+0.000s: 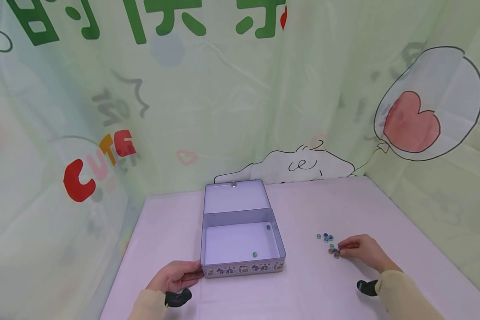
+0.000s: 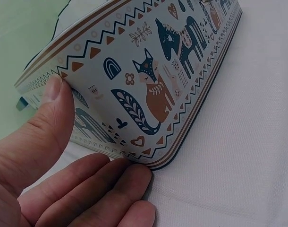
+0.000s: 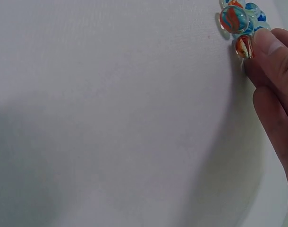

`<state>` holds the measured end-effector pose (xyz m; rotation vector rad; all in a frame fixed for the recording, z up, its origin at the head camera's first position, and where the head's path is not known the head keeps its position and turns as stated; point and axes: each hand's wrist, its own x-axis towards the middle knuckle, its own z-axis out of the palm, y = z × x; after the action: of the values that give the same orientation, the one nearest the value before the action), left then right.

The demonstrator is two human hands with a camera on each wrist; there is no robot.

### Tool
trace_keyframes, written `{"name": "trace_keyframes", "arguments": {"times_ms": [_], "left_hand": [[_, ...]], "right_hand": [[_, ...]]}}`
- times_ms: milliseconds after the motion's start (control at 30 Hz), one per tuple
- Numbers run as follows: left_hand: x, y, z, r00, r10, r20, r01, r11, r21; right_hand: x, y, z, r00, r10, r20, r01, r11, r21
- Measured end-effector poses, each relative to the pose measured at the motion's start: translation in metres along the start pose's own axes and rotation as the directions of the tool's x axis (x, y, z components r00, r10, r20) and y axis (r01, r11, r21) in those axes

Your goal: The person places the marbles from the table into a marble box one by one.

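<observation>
An open tin box [image 1: 243, 269] stands on the table with its hinged lid [image 1: 237, 198] tipped back. Two greenish glass marbles lie inside: one marble [image 1: 254, 254] near the front wall, another marble [image 1: 268, 227] toward the back right. My left hand [image 1: 178, 274] rests against the box's front left corner, thumb on the side wall and fingertips by the bottom edge. On the right, my right hand [image 1: 362, 250] pinches an orange-red glass marble [image 3: 244, 46] between thumb and forefinger. Beside it lies a cluster of several marbles, including a blue-and-orange marble [image 3: 234, 20].
Farther back on the right is a small group of blue and green marbles [image 1: 326, 238]. A pale cloth covers the table [image 1: 300, 293]. Printed curtains [image 1: 240, 98] hang behind it and along both sides.
</observation>
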<state>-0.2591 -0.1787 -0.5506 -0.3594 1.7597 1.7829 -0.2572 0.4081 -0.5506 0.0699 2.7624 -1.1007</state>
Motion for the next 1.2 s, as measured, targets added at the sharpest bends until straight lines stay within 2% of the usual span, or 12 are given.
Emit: {"name": "trace_keyframes", "arguments": {"times_ms": [367, 500, 667, 900, 1067, 1200], "left_hand": [[-0.003, -0.001, 0.000, 1.000, 0.016, 0.017, -0.015, 1.000, -0.011], [-0.003, -0.002, -0.001, 0.999, 0.026, 0.028, -0.026, 0.999, -0.023], [-0.004, -0.003, -0.003, 0.999, 0.030, 0.031, -0.028, 0.999, -0.043], [-0.004, -0.002, -0.002, 0.999, 0.029, 0.038, -0.027, 0.999, -0.044], [-0.003, -0.003, -0.002, 0.999, 0.029, 0.039, -0.027, 0.999, -0.047], [-0.001, -0.002, -0.002, 1.000, 0.020, 0.014, -0.020, 0.999, -0.028]], "right_hand": [[0.002, -0.002, 0.004, 1.000, -0.007, -0.019, 0.006, 0.998, -0.070], [0.002, -0.002, 0.003, 1.000, 0.010, -0.023, -0.011, 0.998, -0.062], [0.002, -0.002, 0.003, 0.999, 0.033, -0.033, -0.034, 0.999, -0.020], [-0.007, -0.004, -0.007, 0.999, 0.022, -0.050, -0.019, 0.997, 0.068], [-0.011, -0.013, -0.019, 0.998, 0.021, -0.052, -0.013, 0.989, 0.148], [-0.008, -0.024, -0.021, 0.998, -0.010, -0.055, 0.018, 0.986, 0.164]]}}
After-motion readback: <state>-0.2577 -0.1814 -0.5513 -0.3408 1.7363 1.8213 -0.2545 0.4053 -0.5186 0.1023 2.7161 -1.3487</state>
